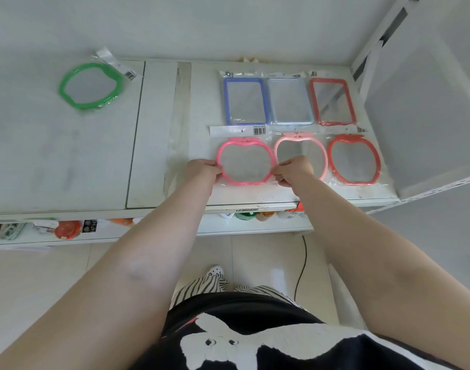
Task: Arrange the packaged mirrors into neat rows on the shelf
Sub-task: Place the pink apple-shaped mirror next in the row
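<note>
A bright pink apple-shaped packaged mirror (244,162) lies on the white shelf (95,161), front row, left end. My left hand (201,170) grips its left rim and my right hand (292,169) grips its right rim. To its right lie a pale pink apple mirror (311,148), partly under my right hand, and a red apple mirror (354,160). Behind them a back row holds a blue rectangular mirror (244,101), a light blue one (290,101) and a red one (332,101). A green apple mirror (91,85) lies alone at the far left.
A white upright shelf post (383,44) and a side panel (426,124) bound the shelf on the right. A lower shelf (255,225) below the front edge holds several small packaged goods. A black cable (303,263) runs across the tiled floor.
</note>
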